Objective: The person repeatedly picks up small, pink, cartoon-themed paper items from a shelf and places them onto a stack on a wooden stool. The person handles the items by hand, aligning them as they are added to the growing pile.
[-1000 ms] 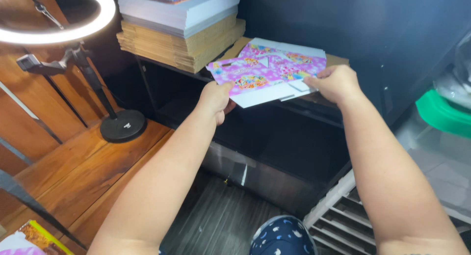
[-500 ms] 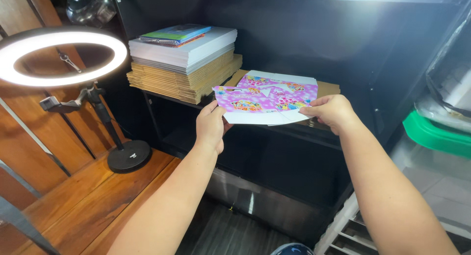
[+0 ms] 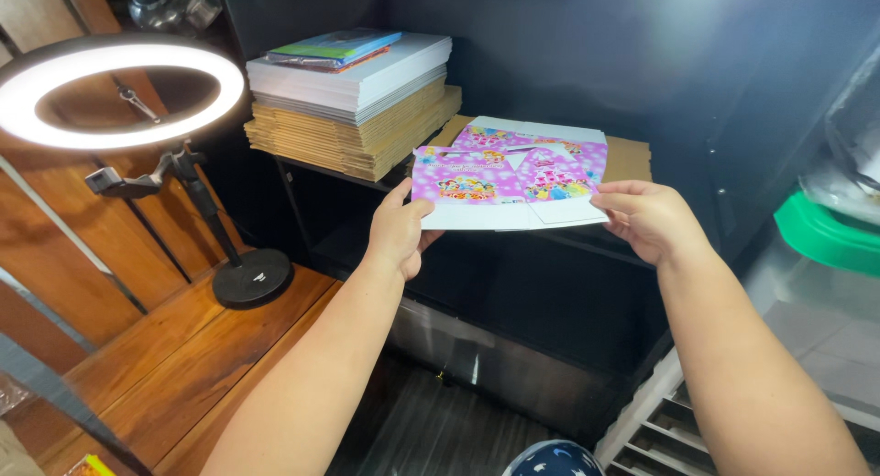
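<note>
I hold a flat, unfolded pink and purple printed carton with white edges between both hands, level above the front of a dark shelf. My left hand grips its left edge, thumb on top. My right hand grips its right edge. Under the carton lies a flat brown cardboard sheet on the shelf.
A tall stack of white and brown flat cardboard sheets with a colourful booklet on top stands at the shelf's left. A lit ring light on a black stand rests on the wooden floor at left. A green-lidded container sits at right.
The carton has come off the shelf toward me, pulled back and held lower in both hands; the view has tilted up and drawn back, showing more of the shelf.
</note>
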